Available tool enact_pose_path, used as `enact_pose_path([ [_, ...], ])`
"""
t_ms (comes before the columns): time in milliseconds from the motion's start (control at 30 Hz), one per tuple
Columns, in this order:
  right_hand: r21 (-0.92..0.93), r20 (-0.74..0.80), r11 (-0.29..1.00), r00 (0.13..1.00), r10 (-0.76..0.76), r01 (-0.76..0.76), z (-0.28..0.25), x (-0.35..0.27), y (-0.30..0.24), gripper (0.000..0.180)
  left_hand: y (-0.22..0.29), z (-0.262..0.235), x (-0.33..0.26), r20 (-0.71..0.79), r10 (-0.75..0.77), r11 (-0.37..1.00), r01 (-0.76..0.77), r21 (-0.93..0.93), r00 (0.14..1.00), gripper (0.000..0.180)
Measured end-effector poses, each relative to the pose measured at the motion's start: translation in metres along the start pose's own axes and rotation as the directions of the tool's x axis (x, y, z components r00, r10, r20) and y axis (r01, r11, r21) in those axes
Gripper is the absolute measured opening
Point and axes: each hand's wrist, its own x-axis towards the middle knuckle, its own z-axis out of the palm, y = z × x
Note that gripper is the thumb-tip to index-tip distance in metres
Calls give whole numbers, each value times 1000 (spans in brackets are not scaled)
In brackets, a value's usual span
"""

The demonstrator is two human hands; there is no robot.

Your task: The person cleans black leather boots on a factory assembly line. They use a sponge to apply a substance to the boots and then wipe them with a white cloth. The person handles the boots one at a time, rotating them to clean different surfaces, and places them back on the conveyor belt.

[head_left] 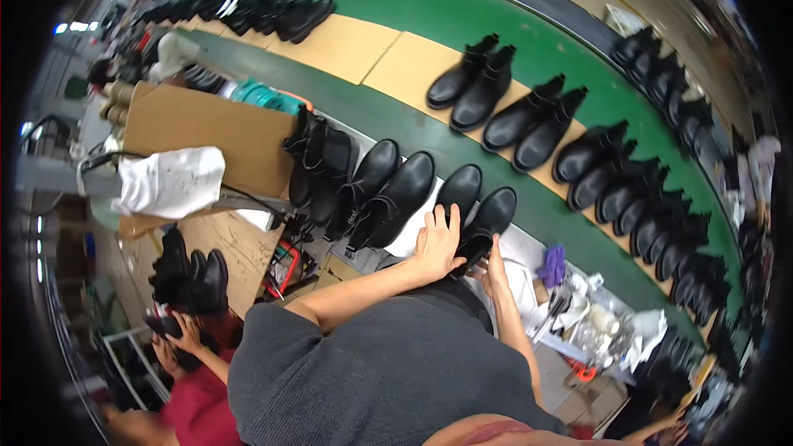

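Note:
A pair of black ankle boots lies in front of me at the edge of the bench, toes pointing away. My left hand (pixel 437 244) rests on the left boot (pixel 460 185), its fingers stretched out and spread, the thumb reaching toward the other boot. My right hand (pixel 494 273) grips the right boot (pixel 495 211) from its right side, near the ankle; some of its fingers are hidden. Just left of them lies another pair of black boots (pixel 404 190), with more dark boots (pixel 322 161) beside it.
Beyond the bench, a green conveyor (pixel 347 4) carries tan boards (pixel 384 58) with rows of black boots (pixel 487 87). To the left are a cardboard box (pixel 211 128) and a white cloth (pixel 171 180). A cluttered tray (pixel 591 326) and purple cloth (pixel 552 266) are right. A co-worker's hands (pixel 183 337) handle a dark item lower left.

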Motion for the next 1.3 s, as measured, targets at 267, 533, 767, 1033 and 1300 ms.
enact_pose_path([
  [267, -173, -52, 984, 998, 22, -31, 21, -18, -39, 83, -53, 24, 52, -80, -112, 906, 69, -418, 990, 35],
  [533, -136, 364, 890, 858, -363, 435, 103, -27, -173, 100, -94, -165, 126, -381, 32, 922, -174, -344, 924, 35],
  [767, -320, 406, 617, 693, -596, 719, 128, 18, -304, 88, -262, -267, 294, -493, -23, 997, -17, -76, 870, 30],
  [1033, -889, 102, 174, 554, -826, 423, -38, 98, -470, 66, -600, -265, 394, -290, -269, 944, 192, -268, 918, 71],
  [1300, -926, -217, 141, 188, -958, -349, -294, 286, -628, 93, -556, -208, 463, -446, -458, 684, 626, 375, 769, 102],
])
